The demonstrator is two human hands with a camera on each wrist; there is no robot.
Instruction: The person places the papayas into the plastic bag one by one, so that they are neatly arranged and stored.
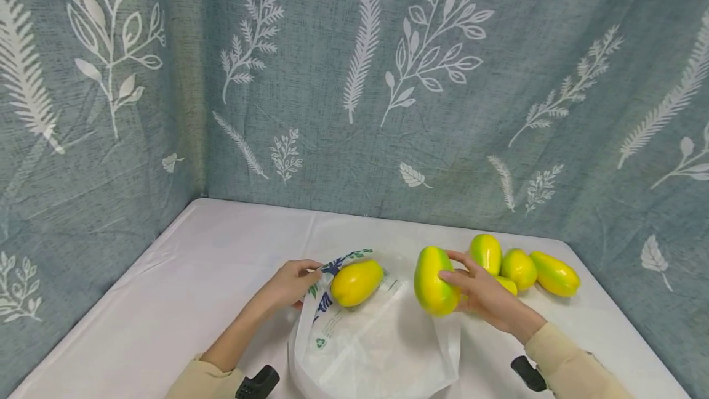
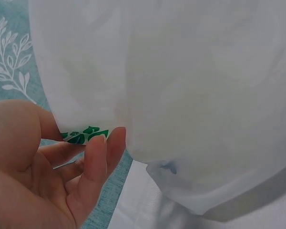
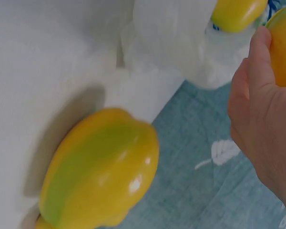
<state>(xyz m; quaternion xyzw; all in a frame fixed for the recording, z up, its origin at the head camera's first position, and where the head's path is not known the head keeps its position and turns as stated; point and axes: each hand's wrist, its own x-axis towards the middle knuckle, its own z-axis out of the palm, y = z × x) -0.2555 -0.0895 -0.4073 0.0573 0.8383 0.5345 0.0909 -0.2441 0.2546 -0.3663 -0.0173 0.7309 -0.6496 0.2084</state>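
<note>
My left hand (image 1: 293, 283) pinches the printed rim of a white plastic bag (image 2: 195, 86) between thumb and fingers, at the bag's left side. The bag stands with its mouth toward me. A yellow papaya (image 1: 357, 282) lies inside, against the printed back wall. With my right hand (image 1: 484, 294) I grip another papaya (image 1: 436, 281), yellow with a green band, held over the right side of the bag's mouth. In the right wrist view, only part of this held papaya (image 3: 283, 47) shows at the right edge.
Several more glossy yellow-green papayas (image 1: 519, 268) sit close together on the white tablecloth (image 1: 238, 245), right of the bag. A blue-green curtain (image 1: 321, 140) with white leaf prints hangs behind and along both sides of the table.
</note>
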